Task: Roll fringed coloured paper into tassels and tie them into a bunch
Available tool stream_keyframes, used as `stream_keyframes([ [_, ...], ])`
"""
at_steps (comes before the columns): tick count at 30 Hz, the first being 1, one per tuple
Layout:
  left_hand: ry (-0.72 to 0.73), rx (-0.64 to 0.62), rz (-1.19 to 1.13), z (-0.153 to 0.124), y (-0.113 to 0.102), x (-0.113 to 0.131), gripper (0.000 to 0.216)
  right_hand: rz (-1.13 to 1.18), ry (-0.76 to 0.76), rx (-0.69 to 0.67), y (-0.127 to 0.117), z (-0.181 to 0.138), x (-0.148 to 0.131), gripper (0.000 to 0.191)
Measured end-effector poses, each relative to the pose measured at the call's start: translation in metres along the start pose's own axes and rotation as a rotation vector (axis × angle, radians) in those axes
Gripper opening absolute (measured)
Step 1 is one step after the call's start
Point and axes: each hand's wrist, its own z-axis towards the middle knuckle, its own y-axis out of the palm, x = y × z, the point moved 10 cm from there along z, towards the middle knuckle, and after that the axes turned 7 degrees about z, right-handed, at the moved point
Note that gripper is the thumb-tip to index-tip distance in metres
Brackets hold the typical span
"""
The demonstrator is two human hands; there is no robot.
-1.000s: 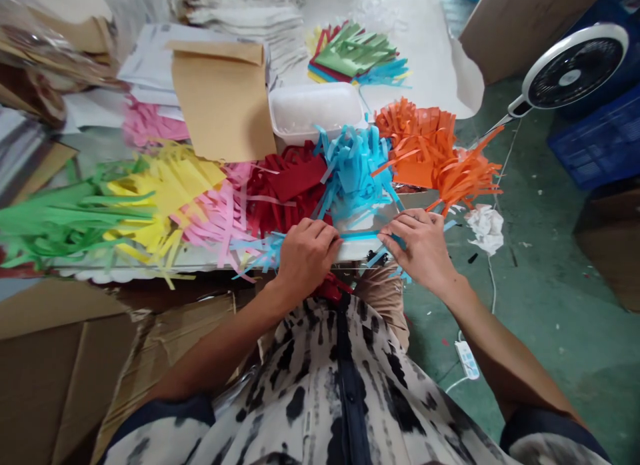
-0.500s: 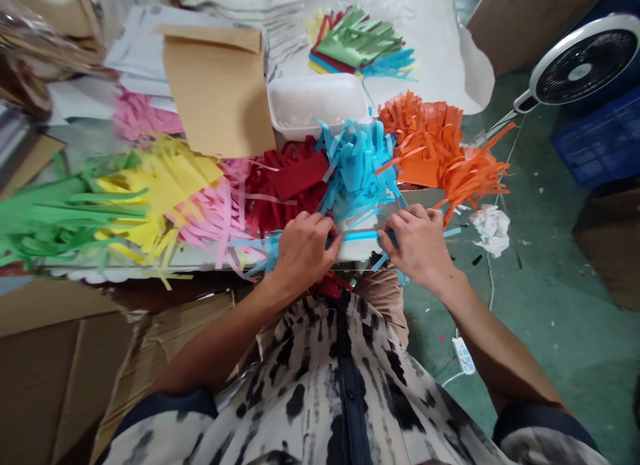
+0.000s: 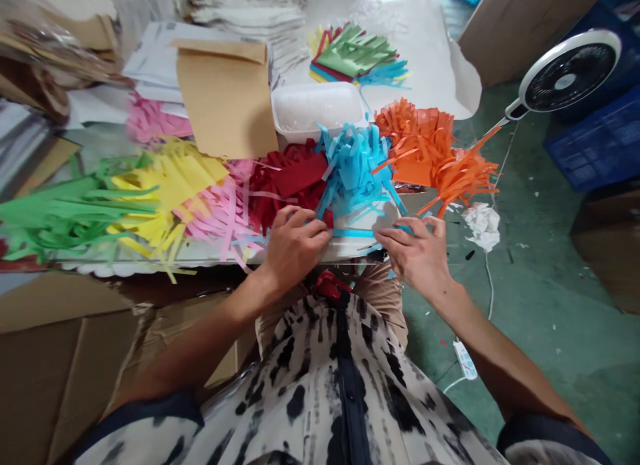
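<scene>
A narrow, flattened strip of blue tissue paper [image 3: 353, 233] stretches between my hands along the front edge of the table. My left hand [image 3: 299, 241] is closed over its left part, fingers curled down. On the other part, my right hand [image 3: 416, 251] is curled with fingertips pressed on the paper. Thin blue ends show left of my left hand. Just beyond my hands lies a pile of blue fringed tissue paper [image 3: 357, 158], between dark red fringed paper [image 3: 300, 175] and orange fringed paper [image 3: 415, 171].
Pink [image 3: 207, 211], yellow [image 3: 173, 175] and green fringed paper [image 3: 75, 205] lie to the left. Behind stand a white plastic tray [image 3: 320, 108] and a brown paper envelope [image 3: 225, 105]. A fan [image 3: 570, 71] is at right; crumpled white paper [image 3: 483, 225] lies beyond the table's right end.
My hands have shifted slightly along the table edge, still on the blue strip. Less blue fringe shows beside my left hand. The whole view has tilted a little.
</scene>
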Motion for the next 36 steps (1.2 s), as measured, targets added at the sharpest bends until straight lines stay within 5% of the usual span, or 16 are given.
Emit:
stream_keyframes([
  [3, -0.067, 0.064, 0.065, -0.006, -0.023, -0.016, 0.024, 0.045, 0.039, -0.024, -0.003, -0.003, 0.008, 0.029],
  [6, 0.023, 0.12, 0.045, 0.002, -0.031, 0.005, 0.019, 0.082, 0.072, -0.072, -0.004, 0.002, 0.01, 0.022],
  [12, 0.185, -0.05, -0.001, 0.034, 0.017, 0.045, 0.022, 0.067, 0.051, -0.037, -0.014, 0.013, 0.007, 0.019],
  [19, 0.156, -0.005, 0.029, 0.034, 0.024, 0.038, 0.021, 0.101, 0.097, -0.044, 0.0, 0.023, 0.004, 0.023],
  [24, 0.005, 0.007, -0.003, 0.034, 0.019, 0.025, 0.02, 0.095, 0.16, -0.095, 0.013, 0.029, 0.012, 0.027],
  [36, -0.21, -0.02, -0.05, 0.029, 0.013, -0.011, 0.018, 0.16, 0.311, -0.079, 0.012, 0.03, 0.029, 0.018],
])
